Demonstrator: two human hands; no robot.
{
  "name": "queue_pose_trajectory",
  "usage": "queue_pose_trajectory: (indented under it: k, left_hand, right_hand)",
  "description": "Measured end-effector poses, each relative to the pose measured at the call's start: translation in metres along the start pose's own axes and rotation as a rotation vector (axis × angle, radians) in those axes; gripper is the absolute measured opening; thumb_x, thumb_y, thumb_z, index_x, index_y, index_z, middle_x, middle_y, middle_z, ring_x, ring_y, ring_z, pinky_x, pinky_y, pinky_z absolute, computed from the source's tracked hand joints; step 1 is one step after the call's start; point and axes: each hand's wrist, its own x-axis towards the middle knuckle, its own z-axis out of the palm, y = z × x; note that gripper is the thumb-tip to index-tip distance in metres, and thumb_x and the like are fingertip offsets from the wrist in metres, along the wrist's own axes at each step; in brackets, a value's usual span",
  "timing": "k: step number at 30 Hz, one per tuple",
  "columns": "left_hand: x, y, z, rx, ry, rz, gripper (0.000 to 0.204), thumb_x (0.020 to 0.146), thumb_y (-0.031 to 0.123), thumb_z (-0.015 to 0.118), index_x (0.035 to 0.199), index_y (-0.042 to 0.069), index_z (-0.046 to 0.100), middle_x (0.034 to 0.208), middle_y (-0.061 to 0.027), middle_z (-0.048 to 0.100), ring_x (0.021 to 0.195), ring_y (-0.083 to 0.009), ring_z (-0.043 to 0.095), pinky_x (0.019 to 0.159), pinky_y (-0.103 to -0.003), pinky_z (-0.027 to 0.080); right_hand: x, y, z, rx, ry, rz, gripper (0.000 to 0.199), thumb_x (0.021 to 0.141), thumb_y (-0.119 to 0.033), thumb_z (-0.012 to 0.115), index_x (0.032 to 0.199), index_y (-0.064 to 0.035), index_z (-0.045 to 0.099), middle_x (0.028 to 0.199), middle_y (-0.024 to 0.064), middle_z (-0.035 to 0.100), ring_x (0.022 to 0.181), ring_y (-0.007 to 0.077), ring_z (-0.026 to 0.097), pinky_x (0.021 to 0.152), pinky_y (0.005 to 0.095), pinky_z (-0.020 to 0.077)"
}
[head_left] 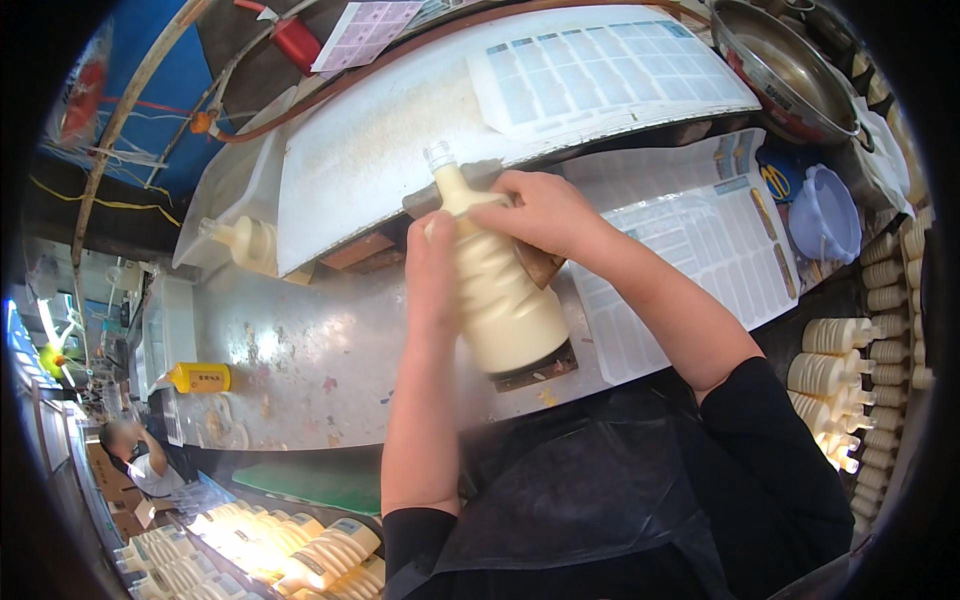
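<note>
A large cream bottle (510,310) with a wavy ribbed body and a clear glassy mouth leans away from me over a brown block stand (540,368) at the bench's front edge. My left hand (432,268), slightly blurred, presses its fingers against the left side of the bottle's shoulder. From the right, my right hand (545,212) curls its fingers onto the shoulder just below the neck. Whether a thin label lies under these fingertips cannot be made out. Beside my right forearm lies a sheet of pale labels (680,240).
A raised white board (370,130) carries another label sheet (610,75). A second cream bottle (250,243) lies at the left, beyond a yellow bottle (200,377). A metal pan (785,70) and lilac bucket (825,215) stand right. Bottles (330,555) fill the lower left; a person (150,465) is beyond.
</note>
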Motion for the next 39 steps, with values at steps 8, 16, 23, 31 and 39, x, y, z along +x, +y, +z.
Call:
queue_pose_trajectory:
  k: [8, 16, 23, 31, 39]
  left_hand:
    - [0.004, -0.007, -0.002, 0.055, 0.012, 0.081, 0.046, 0.107, 0.042, 0.049, 0.125, 0.0, 0.053, 0.112, -0.0107, 0.06, 0.1, -0.0158, 0.056, 0.091, -0.033, 0.048]
    - [0.001, 0.008, 0.003, 0.073, 0.013, -0.028, 0.047, 0.108, 0.041, 0.048, 0.126, -0.002, 0.054, 0.114, -0.0098, 0.061, 0.102, -0.016, 0.057, 0.093, -0.032, 0.047]
    - [0.006, -0.014, -0.015, -0.088, -0.045, 0.06, 0.047, 0.11, 0.039, 0.044, 0.132, -0.001, 0.057, 0.124, -0.0108, 0.064, 0.108, -0.0168, 0.061, 0.098, -0.033, 0.048]
    - [-0.011, -0.002, -0.001, 0.022, -0.018, 0.064, 0.05, 0.112, 0.04, 0.041, 0.144, 0.002, 0.047, 0.133, -0.0127, 0.06, 0.118, -0.0199, 0.059, 0.104, -0.038, 0.048]
    - [-0.014, -0.005, -0.004, -0.025, -0.056, 0.07, 0.046, 0.11, 0.032, 0.044, 0.141, -0.001, 0.047, 0.129, -0.012, 0.058, 0.114, -0.0172, 0.058, 0.102, -0.033, 0.046]
  right_hand:
    - [0.007, 0.014, 0.009, 0.188, 0.025, 0.032, 0.051, 0.084, -0.048, 0.073, 0.101, -0.0006, 0.069, 0.085, 0.01, 0.07, 0.074, 0.0148, 0.065, 0.068, 0.0301, 0.051]
    - [0.01, 0.022, 0.007, 0.299, -0.019, 0.04, 0.046, 0.096, -0.046, 0.06, 0.101, -0.0016, 0.071, 0.096, 0.0099, 0.071, 0.085, 0.0191, 0.066, 0.077, 0.0335, 0.0509]
    - [0.013, 0.057, -0.023, 0.995, -0.052, 0.092, 0.031, 0.104, -0.03, 0.057, 0.1, -0.0033, 0.072, 0.093, 0.003, 0.07, 0.09, 0.011, 0.066, 0.078, 0.0243, 0.0524]
    - [-0.004, -0.03, 0.013, 0.445, 0.316, -0.34, 0.038, 0.097, -0.009, 0.06, 0.132, -0.0013, 0.049, 0.118, 0.0183, 0.063, 0.107, 0.0287, 0.064, 0.094, 0.0377, 0.0519]
    - [0.012, 0.019, 0.021, 0.118, 0.42, -0.414, 0.042, 0.1, -0.01, 0.055, 0.14, -0.0023, 0.045, 0.134, 0.0202, 0.056, 0.124, 0.0353, 0.056, 0.107, 0.0408, 0.0434]
